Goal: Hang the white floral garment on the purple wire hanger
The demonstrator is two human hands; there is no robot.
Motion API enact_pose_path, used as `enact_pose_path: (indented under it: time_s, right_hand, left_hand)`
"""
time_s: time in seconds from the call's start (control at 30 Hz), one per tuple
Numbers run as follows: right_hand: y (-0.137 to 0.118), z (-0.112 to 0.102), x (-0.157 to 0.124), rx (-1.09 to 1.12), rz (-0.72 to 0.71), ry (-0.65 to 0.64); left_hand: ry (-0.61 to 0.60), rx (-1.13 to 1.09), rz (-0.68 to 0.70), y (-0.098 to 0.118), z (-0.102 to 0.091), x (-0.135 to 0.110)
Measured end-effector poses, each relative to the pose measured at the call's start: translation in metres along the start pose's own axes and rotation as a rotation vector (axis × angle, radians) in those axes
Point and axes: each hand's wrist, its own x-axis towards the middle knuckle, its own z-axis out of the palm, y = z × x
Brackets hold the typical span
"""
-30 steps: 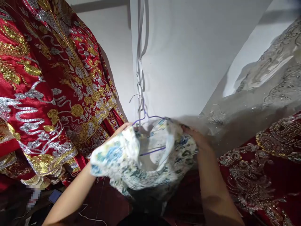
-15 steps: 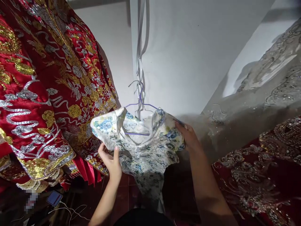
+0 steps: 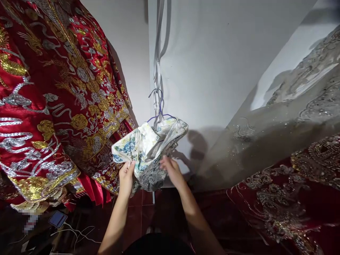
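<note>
1. My left hand (image 3: 126,176) pinches the floral dress (image 3: 143,145); that grip is closed.
2. My right hand (image 3: 170,169) touches it at 3 o'clock; it is blurred, so I cannot tell its grip.
3. The dress hangs bunched on a purple hanger (image 3: 160,113) at 12 o'clock.
4. I think soft, even tugs keep it hooked.

Bright white wall (image 3: 225,53), dim floor (image 3: 138,219), hand shadows on wall, edges stretched, perhaps slight motion blur.

The floral garment (image 3: 138,148) covers most of the purple hanger (image 3: 160,109) and fingers of the left hand (image 3: 126,177).
</note>
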Motion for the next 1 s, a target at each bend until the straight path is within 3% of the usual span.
enact_pose_path:
  time_s: [0.07, 0.13, 0.2, 0.27, 0.3, 0.33, 0.37, 0.43, 0.5, 0.7, 0.9, 1.0]
  right_hand:
    - [0.003, 0.026, 0.009, -0.068, 0.117, -0.053]
    - [0.006, 0.04, 0.016, -0.084, 0.161, -0.026]
    - [0.009, 0.042, 0.017, -0.046, 0.145, -0.005]
    - [0.013, 0.037, 0.014, -0.005, 0.127, -0.012]
    - [0.014, 0.034, 0.011, 0.006, 0.122, -0.021]
    - [0.015, 0.032, 0.008, 0.016, 0.118, -0.031]
    - [0.015, 0.03, 0.005, 0.025, 0.114, -0.042]
    - [0.013, 0.029, -0.002, 0.032, 0.108, -0.063]
    - [0.009, 0.028, -0.008, 0.022, 0.098, -0.091]
    - [0.0, 0.016, -0.021, -0.065, -0.05, -0.128]
    - [-0.004, 0.009, -0.026, -0.127, -0.107, -0.033]
    - [-0.011, 0.007, -0.027, -0.115, -0.086, -0.08]
  left_hand:
    - [-0.042, 0.02, -0.032, 0.003, 0.0, -0.004]
    - [-0.02, 0.077, -0.021, 0.004, -0.003, -0.007]
    - [0.151, 0.187, 0.127, 0.003, -0.007, -0.01]
    - [0.402, 0.342, 0.392, -0.005, -0.009, -0.015]
    - [0.458, 0.43, 0.51, -0.01, -0.009, -0.018]
    - [0.422, 0.519, 0.583, -0.017, -0.006, -0.02]
    - [0.298, 0.597, 0.6, -0.024, -0.002, -0.023]
    - [-0.059, 0.676, 0.522, -0.037, 0.01, -0.026]
    - [-0.284, 0.655, 0.423, -0.048, 0.024, -0.026]
    - [-0.322, 0.595, 0.295, -0.053, 0.041, -0.024]
    - [-0.387, 0.583, 0.336, -0.042, 0.045, -0.03]
    - [-0.389, 0.619, 0.341, -0.038, 0.043, -0.029]
